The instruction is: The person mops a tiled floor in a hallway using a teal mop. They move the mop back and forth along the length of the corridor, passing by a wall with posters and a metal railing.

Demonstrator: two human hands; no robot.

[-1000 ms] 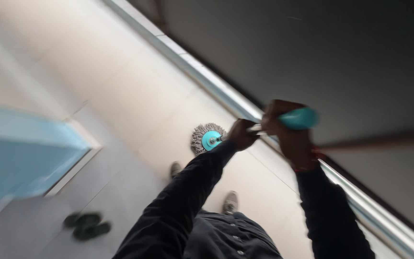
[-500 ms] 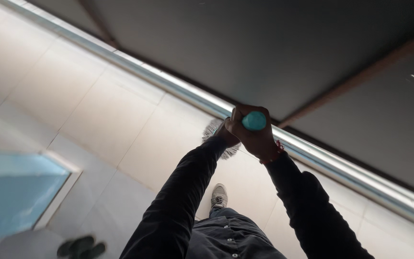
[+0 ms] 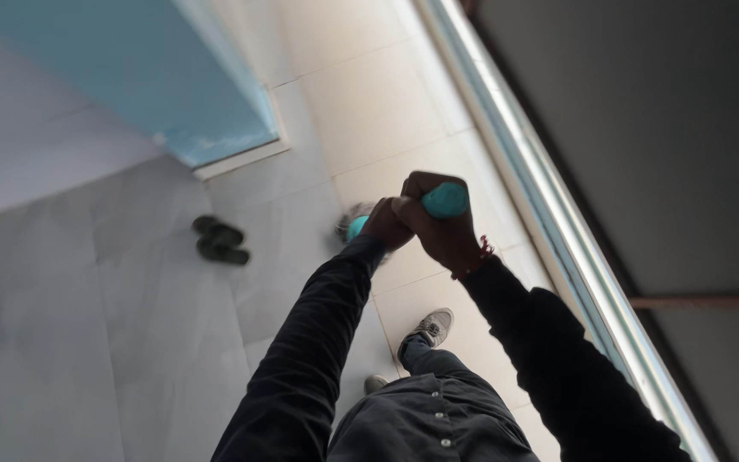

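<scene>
Both fists, left hand (image 3: 385, 224) and right hand (image 3: 440, 224), grip mop handle (image 3: 445, 200) pointing steeply down

No packages, labels, signs, screens visible (none anywhere).

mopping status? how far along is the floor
Done: cannot tell; no wet or cleaned patch shows on the floor tiles. In hand: right hand grips the teal mop handle at its top, left hand just below; the mop head sits on the tiles near the metal rail. Left: the dark slippers lie on the grey tiles.
</scene>
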